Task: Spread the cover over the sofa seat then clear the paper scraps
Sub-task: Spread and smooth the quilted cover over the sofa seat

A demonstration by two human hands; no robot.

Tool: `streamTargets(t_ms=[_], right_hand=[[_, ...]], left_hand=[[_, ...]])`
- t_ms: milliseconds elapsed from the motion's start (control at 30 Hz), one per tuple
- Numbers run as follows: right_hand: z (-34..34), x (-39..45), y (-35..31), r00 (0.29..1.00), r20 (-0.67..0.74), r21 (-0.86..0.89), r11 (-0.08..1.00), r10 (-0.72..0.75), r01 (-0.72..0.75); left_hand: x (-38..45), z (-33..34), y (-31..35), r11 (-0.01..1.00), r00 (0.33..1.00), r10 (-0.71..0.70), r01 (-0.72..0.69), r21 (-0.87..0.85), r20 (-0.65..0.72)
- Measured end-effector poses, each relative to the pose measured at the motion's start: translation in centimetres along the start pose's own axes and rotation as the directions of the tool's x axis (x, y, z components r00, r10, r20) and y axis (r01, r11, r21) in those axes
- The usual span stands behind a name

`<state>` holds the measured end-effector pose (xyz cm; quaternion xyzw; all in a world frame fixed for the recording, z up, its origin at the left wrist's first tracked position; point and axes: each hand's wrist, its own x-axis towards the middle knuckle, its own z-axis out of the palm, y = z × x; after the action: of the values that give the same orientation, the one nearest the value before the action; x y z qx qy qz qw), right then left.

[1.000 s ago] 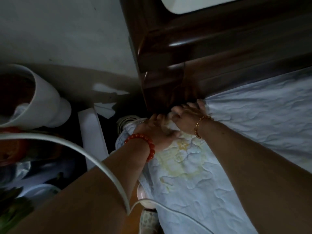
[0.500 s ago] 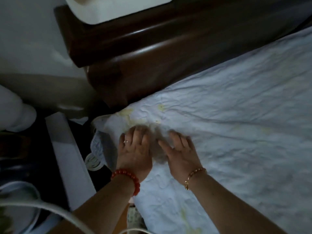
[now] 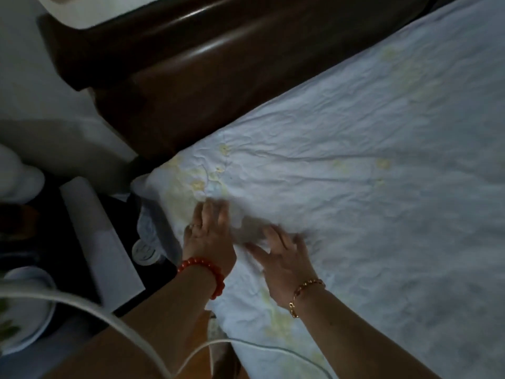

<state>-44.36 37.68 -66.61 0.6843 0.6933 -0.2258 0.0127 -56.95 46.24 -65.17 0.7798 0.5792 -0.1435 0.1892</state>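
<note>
A pale quilted cover (image 3: 355,160) with faint yellow flower prints lies spread and wrinkled over the sofa seat. My left hand (image 3: 209,236), with a red bead bracelet and a ring, lies flat on the cover near its left corner, fingers straight. My right hand (image 3: 284,258), with a gold bracelet, presses flat on the cover just beside it, fingers spread. Both hands are blurred. No paper scraps show on the cover.
The dark wooden sofa back and arm (image 3: 218,64) run along the cover's far edge. A long white box (image 3: 101,242) and a white round object (image 3: 146,251) lie on the dark floor at left. A white cable (image 3: 109,315) crosses the bottom of the view.
Both hands have come away from the corner by the wooden arm and now lie flat on the cover, sliding slightly outward. The view has swung to show more of the seat.
</note>
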Motion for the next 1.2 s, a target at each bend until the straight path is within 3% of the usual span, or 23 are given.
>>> streamTargets(t_ms=[167, 367, 500, 667, 767, 833, 900, 1000, 1100, 1200], right_hand=[[0.0, -7.9, 1.4, 0.978, 0.206, -0.002, 1.000, 0.030, -0.030], [1.6, -18.9, 3.8, 0.946, 0.317, 0.033, 0.996, 0.073, -0.088], [4.7, -25.1, 5.5, 0.970, 0.227, 0.076, 0.991, 0.090, -0.109], [6.9, -29.7, 6.1, 0.975, 0.185, -0.041, 0.992, 0.125, -0.119], [7.6, -31.3, 7.0, 0.995, 0.073, -0.027, 0.997, 0.067, -0.065], [6.8, -31.4, 7.9, 0.987, 0.030, 0.021, 0.988, 0.155, -0.156], [6.2, -31.3, 9.0, 0.947, 0.044, -0.045, 0.948, 0.317, -0.316], [5.5, -32.3, 10.5, 0.829, 0.313, -0.044, 0.879, 0.463, -0.474], [6.2, -33.3, 10.2, 0.841, 0.297, -0.013, 0.883, 0.452, -0.470], [7.2, -33.8, 10.0, 0.850, 0.254, 0.003, 0.878, 0.461, -0.478]], left_hand=[[-6.3, 3.0, 3.8, 0.999, 0.995, 0.040, -0.038, -0.025, 0.088], [-16.0, 8.5, 7.7, 0.988, 0.975, 0.148, -0.138, -0.069, 0.165], [-21.9, 11.0, 11.0, 0.985, 0.958, 0.172, -0.165, -0.051, 0.230], [-25.6, 12.7, 13.1, 0.960, 0.936, 0.275, -0.281, -0.007, 0.221], [-25.9, 13.6, 13.7, 0.910, 0.890, 0.413, -0.410, -0.058, 0.192], [-25.7, 13.4, 14.0, 0.857, 0.831, 0.513, -0.509, -0.078, 0.214], [-25.6, 13.7, 13.8, 0.838, 0.817, 0.541, -0.543, -0.051, 0.200], [-26.4, 13.8, 14.2, 0.787, 0.770, 0.602, -0.617, 0.005, 0.213], [-27.3, 14.7, 14.6, 0.772, 0.751, 0.580, -0.630, 0.079, 0.317], [-27.8, 15.4, 15.2, 0.770, 0.754, 0.569, -0.628, 0.108, 0.327]])
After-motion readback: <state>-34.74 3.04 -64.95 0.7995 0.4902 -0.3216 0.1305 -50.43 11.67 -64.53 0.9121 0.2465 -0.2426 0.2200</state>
